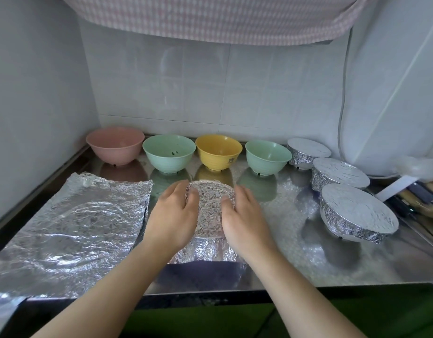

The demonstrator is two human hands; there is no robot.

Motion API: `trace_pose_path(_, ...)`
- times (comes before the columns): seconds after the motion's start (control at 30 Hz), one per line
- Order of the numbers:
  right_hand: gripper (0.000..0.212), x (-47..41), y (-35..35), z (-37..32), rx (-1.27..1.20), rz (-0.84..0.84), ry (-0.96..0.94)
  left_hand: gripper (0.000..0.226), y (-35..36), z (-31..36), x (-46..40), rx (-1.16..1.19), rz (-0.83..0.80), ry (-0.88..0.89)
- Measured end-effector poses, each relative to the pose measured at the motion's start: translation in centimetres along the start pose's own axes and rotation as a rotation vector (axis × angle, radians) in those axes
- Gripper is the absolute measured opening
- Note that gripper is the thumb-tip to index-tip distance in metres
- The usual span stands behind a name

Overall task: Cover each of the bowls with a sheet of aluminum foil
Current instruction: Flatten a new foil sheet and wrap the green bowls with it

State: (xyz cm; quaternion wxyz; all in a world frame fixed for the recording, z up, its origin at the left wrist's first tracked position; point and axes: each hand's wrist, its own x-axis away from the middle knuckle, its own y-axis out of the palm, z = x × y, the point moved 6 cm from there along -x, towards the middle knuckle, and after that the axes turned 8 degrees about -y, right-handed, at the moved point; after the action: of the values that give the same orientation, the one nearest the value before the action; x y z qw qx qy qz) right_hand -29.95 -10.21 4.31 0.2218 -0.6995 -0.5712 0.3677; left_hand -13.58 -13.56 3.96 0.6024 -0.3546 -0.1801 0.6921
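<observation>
Both hands are down on the foil-covered bowl (pixel 210 211) at the front middle of the bench (pixel 296 252): the left hand (pixel 172 215) cups its left side, the right hand (pixel 244 218) its right, fingers lightly curved and pressing the foil against the rim. A crinkled foil sheet (pixel 71 230) lies flat just to the left. Along the back wall stand a pink bowl (pixel 115 145), a green bowl (pixel 169 152), a yellow bowl (pixel 219 151) and another green bowl (pixel 268 156), all uncovered. Three wrapped bowls (pixel 340 174) sit to the right.
</observation>
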Motion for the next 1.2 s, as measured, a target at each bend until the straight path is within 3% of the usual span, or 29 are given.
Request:
trace_pose_path(0.1, 0.059, -2.7, 0.0, -1.3, 0.223, -0.132, -0.163, 0.035, 0.3, -0.2, -0.1, -0.054, -0.079, 0.076)
trace_pose_path(0.23, 0.056, -5.1, 1.9, -2.4, 0.304, -0.344, -0.3, 0.037, -0.2, 0.2, 0.2, -0.09, -0.092, 0.077)
trace_pose_path(0.3, 0.059, -5.4, 2.4, -2.1, 0.334, -0.339, -0.303, 0.041, -0.2, 0.4, 0.8, -0.153, -0.028, 0.14)
trace_pose_path(0.43, 0.048, -5.6, 2.5, -1.7, 0.399, -0.378, -0.286, 0.083, 1.6, 0.8, 2.6, -0.393, -0.082, 0.145)
trace_pose_path(0.57, 0.052, -5.2, 0.5, -2.1, 0.203, -0.397, -0.173, 0.07, 1.1, 0.7, 3.2, -0.163, 0.011, 0.145)
trace_pose_path(0.73, 0.059, -4.1, 0.3, -1.2, 0.114, -0.35, -0.163, 0.092, 0.3, 0.6, 3.1, -0.118, -0.007, 0.157)
trace_pose_path(0.83, 0.071, -3.8, -0.5, -0.5, -0.126, -0.316, -0.079, 0.121, -0.1, 0.7, 3.5, -0.113, -0.077, 0.162)
trace_pose_path(0.93, 0.099, -2.6, -1.6, 1.1, -0.401, -0.338, -0.013, 0.143, -0.3, -0.1, 3.5, -0.081, -0.146, 0.117)
trace_pose_path(1.07, 0.148, -0.6, -1.5, 3.5, -0.327, -0.505, -0.103, 0.151, -0.3, -0.5, 3.2, -0.034, -0.175, 0.109)
trace_pose_path(1.2, 0.157, -0.1, -1.4, 4.9, -0.202, -0.513, -0.172, 0.157, -0.4, -0.2, 3.2, -0.04, -0.192, 0.104)
